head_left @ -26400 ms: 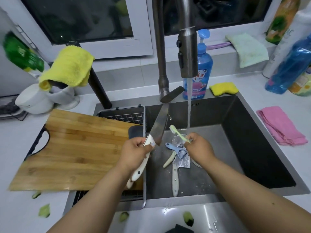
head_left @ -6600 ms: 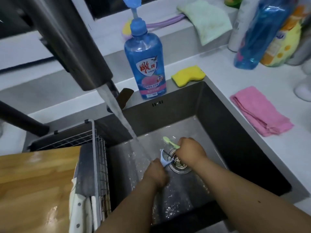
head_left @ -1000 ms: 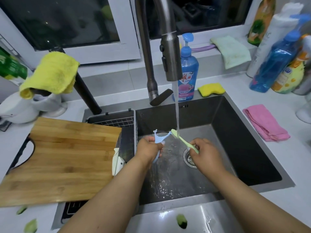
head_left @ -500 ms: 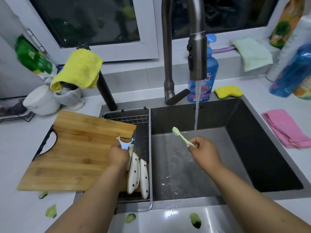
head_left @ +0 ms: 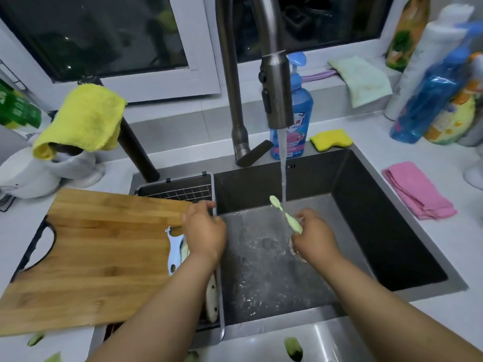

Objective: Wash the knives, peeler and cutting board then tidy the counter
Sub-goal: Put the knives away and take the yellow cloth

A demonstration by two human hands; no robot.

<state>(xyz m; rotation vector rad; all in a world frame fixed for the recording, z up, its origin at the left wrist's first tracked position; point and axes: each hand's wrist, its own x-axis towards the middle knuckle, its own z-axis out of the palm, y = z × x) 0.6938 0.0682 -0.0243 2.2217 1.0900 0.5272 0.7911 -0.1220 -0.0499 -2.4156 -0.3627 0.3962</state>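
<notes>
Near edge: green peel scraps (head_left: 293, 350) on the steel sink lip and on the white counter (head_left: 444, 231) at near left.

Both forearms enter from the near edge, angled toward the far side.

Left hand (head_left: 205, 231) sits over the divide between drain rack (head_left: 180, 190) and sink basin (head_left: 352, 205), back of hand up, fingers curled down at the far right corner of the cutting board (head_left: 99, 257). Whether it grips anything: cannot tell.

Light-blue peeler (head_left: 173, 253) lies on the board's right edge just left of that hand, long axis near–far, blade end far. White knife handles (head_left: 211, 296) lie in the rack beside it, partly under the left forearm, long axes near–far; blades hidden.

Cutting board: bamboo, lies flat across rack and counter, long axis left–right, handle cutout at the left end.

Right hand (head_left: 315, 237) is clenched around a pale-green toothbrush (head_left: 285, 214) over the basin, above the drain. Brush head points far-left and up, touching the water stream (head_left: 283, 173).

Faucet (head_left: 275, 82) running. Behind it: blue dish-soap pump bottle (head_left: 296, 121), pink label, text unreadable. Yellow sponge (head_left: 330, 138) just right of it, pink cloth (head_left: 418, 190) on the right counter, yellow cloth (head_left: 83, 121) far left, pale-green cloth (head_left: 362, 79) on the sill. Bottles at far right: labels blurred.
</notes>
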